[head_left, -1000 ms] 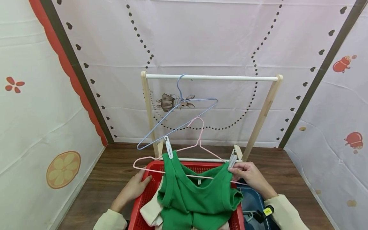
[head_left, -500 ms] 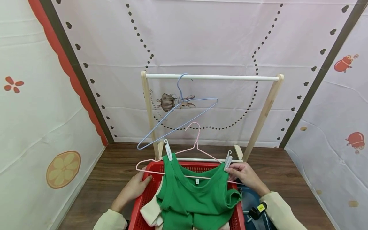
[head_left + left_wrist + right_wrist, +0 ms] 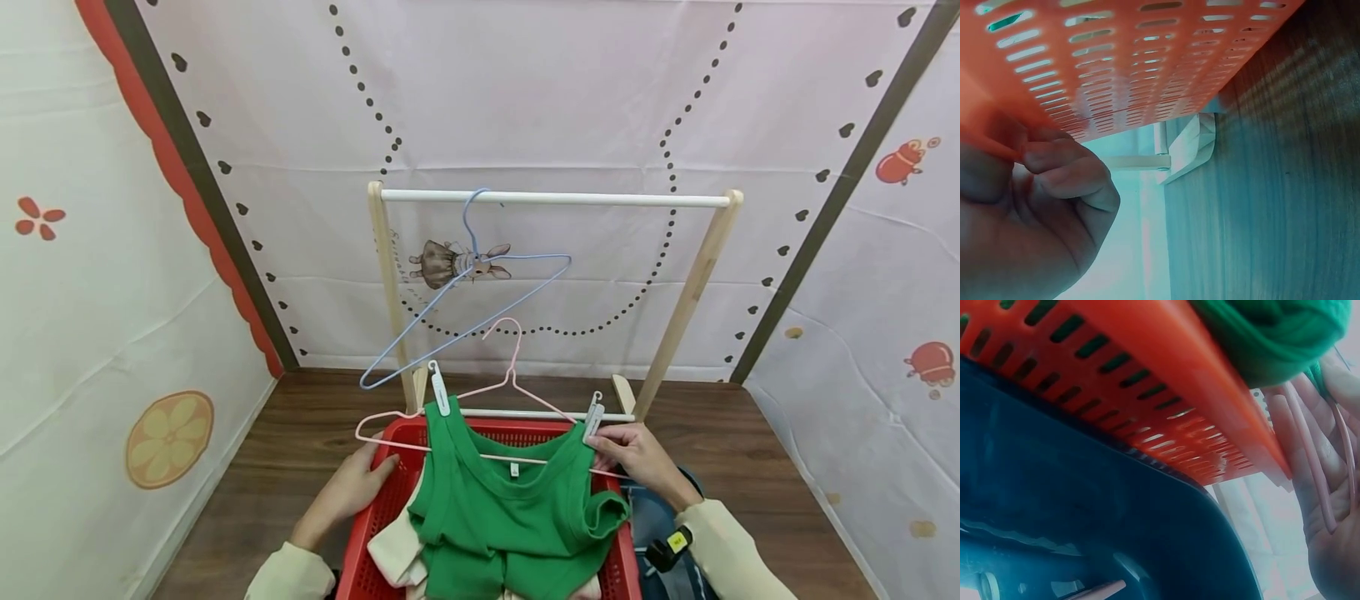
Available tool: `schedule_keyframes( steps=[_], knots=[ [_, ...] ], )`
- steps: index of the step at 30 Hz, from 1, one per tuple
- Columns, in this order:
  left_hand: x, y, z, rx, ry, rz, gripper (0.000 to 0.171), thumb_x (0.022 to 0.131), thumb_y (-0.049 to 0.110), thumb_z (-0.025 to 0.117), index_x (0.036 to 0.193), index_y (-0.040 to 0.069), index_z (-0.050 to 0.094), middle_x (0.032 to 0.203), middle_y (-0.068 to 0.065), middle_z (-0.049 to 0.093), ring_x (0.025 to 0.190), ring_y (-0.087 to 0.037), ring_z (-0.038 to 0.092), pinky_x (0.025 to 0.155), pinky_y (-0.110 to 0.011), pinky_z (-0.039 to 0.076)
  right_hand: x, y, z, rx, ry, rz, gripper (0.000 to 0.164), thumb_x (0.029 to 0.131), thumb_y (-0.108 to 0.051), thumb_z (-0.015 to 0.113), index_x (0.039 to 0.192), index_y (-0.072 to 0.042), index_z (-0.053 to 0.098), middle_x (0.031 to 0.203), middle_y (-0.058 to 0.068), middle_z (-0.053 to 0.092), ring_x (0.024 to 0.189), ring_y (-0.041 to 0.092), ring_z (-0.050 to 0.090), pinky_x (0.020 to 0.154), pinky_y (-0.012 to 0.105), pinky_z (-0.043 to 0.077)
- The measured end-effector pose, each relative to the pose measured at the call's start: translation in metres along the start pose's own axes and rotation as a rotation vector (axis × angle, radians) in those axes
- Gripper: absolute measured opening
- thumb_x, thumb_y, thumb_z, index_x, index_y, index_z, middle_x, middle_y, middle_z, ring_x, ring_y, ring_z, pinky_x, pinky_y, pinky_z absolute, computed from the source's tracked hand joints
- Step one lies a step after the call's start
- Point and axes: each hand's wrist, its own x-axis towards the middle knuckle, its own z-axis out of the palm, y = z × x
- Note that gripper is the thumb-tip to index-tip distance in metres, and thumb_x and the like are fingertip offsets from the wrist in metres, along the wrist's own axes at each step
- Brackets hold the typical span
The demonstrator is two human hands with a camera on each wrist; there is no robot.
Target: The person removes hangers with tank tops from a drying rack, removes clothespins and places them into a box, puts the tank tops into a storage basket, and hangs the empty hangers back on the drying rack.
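Observation:
A green tank top (image 3: 517, 521) lies over a red basket (image 3: 365, 537), its straps on a pink hanger (image 3: 512, 377). A white clothespin (image 3: 440, 396) stands on the left strap, and a grey clothespin (image 3: 593, 422) is on the right one. My right hand (image 3: 647, 461) pinches the right strap by the grey clothespin's lower end. In the right wrist view the pink hanger's end (image 3: 1310, 450) runs across the palm. My left hand (image 3: 347, 487) grips the basket's left rim; the left wrist view shows its fingers (image 3: 1072, 172) curled round that rim.
Behind the basket stands a rack with a white rail (image 3: 600, 199) and wooden posts (image 3: 686, 308). An unloaded blue hanger (image 3: 474, 247) hangs from the rail. A dark blue bin (image 3: 1085, 469) with small items sits right of the basket. Cream cloth (image 3: 396, 550) shows under the tank top.
My right hand has shifted slightly left with the strap and grey clothespin. The pink hanger's hook has dropped a little and moved left. My left hand stays on the rim.

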Motion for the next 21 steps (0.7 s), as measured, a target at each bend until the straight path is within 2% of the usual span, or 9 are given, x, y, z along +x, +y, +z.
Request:
schedule_keyframes(
  steps=[6,12,17,21],
  knots=[
    [0.000,0.003,-0.001,0.025,0.019,0.006,0.045,0.098,0.015,0.061,0.140,0.003,0.050,0.091,-0.012,0.067,0.070,-0.018,0.067,0.059,-0.033,0.058,-0.001,0.000,-0.001,0.001,-0.005,0.000,0.020,0.100,-0.010,0.058,0.100,0.006,0.071,0.074,0.003,0.072,0.064,0.011,0.068,0.059,0.034,0.058],
    [-0.002,0.008,-0.007,0.091,0.032,-0.026,0.035,0.097,0.024,0.064,0.123,0.000,0.061,0.074,-0.005,0.062,0.061,-0.013,0.063,0.054,-0.027,0.054,0.000,0.002,-0.001,0.005,-0.012,-0.015,0.020,0.100,-0.008,0.058,0.100,0.006,0.071,0.074,0.006,0.072,0.065,0.011,0.068,0.059,0.034,0.058],
    [-0.009,0.018,-0.021,0.163,0.049,-0.014,0.029,0.098,0.027,0.064,0.112,0.002,0.067,0.068,-0.001,0.060,0.058,-0.011,0.055,0.051,-0.025,0.046,0.000,0.002,0.000,0.004,-0.012,-0.031,0.018,0.099,-0.007,0.058,0.099,0.005,0.072,0.074,0.009,0.071,0.064,0.011,0.068,0.058,0.034,0.058],
    [-0.018,0.033,-0.037,0.209,0.051,0.007,0.021,0.097,0.025,0.064,0.103,0.005,0.068,0.070,0.000,0.058,0.061,-0.012,0.049,0.051,-0.025,0.040,0.001,0.001,0.001,0.012,-0.012,-0.048,0.018,0.099,-0.005,0.058,0.098,0.006,0.071,0.073,0.009,0.071,0.063,0.010,0.068,0.058,0.034,0.058]
  ],
)
